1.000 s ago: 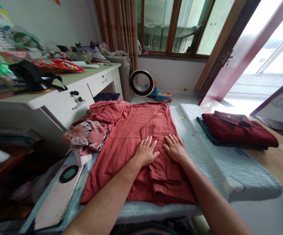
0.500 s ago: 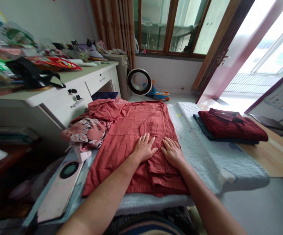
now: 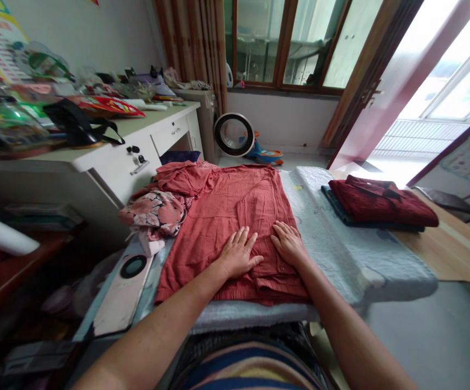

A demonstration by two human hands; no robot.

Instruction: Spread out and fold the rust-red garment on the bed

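A red garment point(image 3: 202, 233) lies spread over a light blue cloth point(image 3: 332, 254) on the table, its right side folded inward. My left hand point(image 3: 238, 253) rests flat on the middle of the garment, fingers spread. Close to the garment's right edge, my right hand point(image 3: 288, 244) also presses flat, with its fingers slightly apart. Neither hand grips anything. A floral cloth point(image 3: 157, 214) is bunched at the garment's left, beside more crumpled red fabric point(image 3: 181, 177).
Folded dark red clothing point(image 3: 381, 201) is stacked at the right. A pale flat object with a dark circle point(image 3: 121, 298) lies at the table's left edge. Behind are a cluttered desk point(image 3: 137, 130), a round-framed item point(image 3: 233, 134) and an open door point(image 3: 373, 103).
The view has shifted slightly, moving the desk rightward in the picture. My left hand sits a little lower and nearer the front edge of the garment; my right hand has barely moved.
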